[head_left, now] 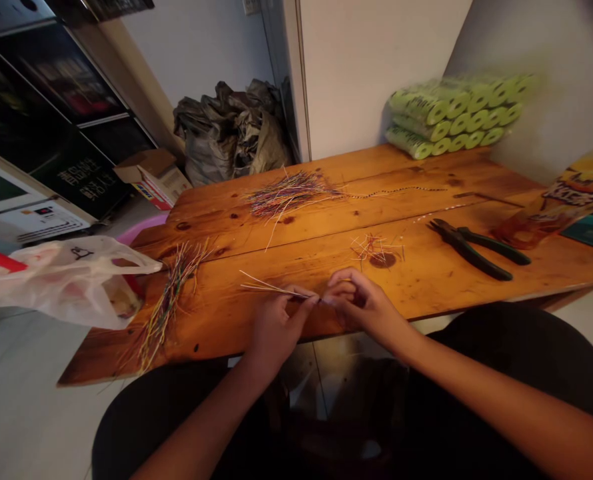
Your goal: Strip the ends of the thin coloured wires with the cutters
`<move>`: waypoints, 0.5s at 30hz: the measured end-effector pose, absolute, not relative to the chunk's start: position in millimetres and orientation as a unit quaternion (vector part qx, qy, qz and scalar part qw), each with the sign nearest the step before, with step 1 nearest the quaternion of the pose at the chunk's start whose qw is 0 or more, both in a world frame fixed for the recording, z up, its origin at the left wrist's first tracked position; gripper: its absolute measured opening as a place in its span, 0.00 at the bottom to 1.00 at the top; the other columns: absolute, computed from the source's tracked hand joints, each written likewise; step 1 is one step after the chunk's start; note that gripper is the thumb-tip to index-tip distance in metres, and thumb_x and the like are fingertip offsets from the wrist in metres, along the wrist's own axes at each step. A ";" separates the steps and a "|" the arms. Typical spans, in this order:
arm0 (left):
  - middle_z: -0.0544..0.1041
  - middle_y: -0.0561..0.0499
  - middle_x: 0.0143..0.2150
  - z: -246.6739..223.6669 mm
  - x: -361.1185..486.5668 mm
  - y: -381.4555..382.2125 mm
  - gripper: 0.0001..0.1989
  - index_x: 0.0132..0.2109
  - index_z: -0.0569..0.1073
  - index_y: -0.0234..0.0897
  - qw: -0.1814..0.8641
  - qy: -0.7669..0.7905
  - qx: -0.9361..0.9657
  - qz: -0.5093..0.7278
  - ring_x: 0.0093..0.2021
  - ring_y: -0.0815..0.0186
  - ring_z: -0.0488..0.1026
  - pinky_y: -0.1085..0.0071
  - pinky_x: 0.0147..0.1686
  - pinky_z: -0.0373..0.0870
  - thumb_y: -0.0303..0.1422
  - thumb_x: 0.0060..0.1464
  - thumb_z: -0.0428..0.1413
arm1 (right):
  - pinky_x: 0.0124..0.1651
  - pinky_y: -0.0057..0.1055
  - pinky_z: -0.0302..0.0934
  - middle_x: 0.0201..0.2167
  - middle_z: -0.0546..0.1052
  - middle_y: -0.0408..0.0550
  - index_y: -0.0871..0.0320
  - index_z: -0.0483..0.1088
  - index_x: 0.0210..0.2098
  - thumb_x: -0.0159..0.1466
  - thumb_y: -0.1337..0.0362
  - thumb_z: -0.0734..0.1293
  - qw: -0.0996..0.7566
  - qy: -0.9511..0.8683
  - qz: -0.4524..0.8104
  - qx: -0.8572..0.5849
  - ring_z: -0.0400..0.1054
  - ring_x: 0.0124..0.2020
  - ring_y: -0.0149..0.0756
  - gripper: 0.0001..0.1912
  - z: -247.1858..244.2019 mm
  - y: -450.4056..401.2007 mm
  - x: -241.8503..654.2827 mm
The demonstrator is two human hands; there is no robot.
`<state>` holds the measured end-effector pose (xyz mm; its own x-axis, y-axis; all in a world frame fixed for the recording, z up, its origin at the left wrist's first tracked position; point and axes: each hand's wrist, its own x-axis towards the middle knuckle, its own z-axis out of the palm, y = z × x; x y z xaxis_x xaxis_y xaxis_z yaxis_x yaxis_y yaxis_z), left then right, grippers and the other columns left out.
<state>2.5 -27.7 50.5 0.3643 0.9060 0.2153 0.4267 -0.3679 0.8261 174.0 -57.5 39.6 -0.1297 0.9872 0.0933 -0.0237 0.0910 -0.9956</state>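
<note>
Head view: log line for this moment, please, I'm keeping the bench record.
left hand: holds thin wires | right hand: at their ends | nearby: pliers

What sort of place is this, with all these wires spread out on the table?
Probably a small, makeshift home workroom for wire handiwork, though I can't be sure. A plain wooden table holds heaps of cut coloured wire and pliers, with wrapped green rolls against the wall and bulging sacks on the floor.

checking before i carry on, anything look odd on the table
The dark round patch on the wooden tabletop stands out, sitting under the short wire offcuts; it could be a stain or a knot, hard to tell. The coloured wire bundle also runs right to the near edge.
</note>
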 end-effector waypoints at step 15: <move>0.76 0.53 0.29 55.0 2.8 -33.0 0.07 0.30 0.73 0.39 0.298 0.376 0.796 0.369 0.33 0.67 0.73 0.68 0.36 0.67 0.34 0.55 0.54 | 0.18 0.22 0.42 0.16 0.69 0.37 0.59 0.65 0.27 0.59 0.59 0.67 0.345 -0.507 0.702 -0.362 0.51 0.14 0.21 0.10 41.3 -50.6 182.4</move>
<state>2.8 -33.0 55.0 0.4445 0.8188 0.3634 0.3780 -0.5392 0.7526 182.4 -50.6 41.3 -0.5000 0.8513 -0.1591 -0.1164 -0.2481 -0.9617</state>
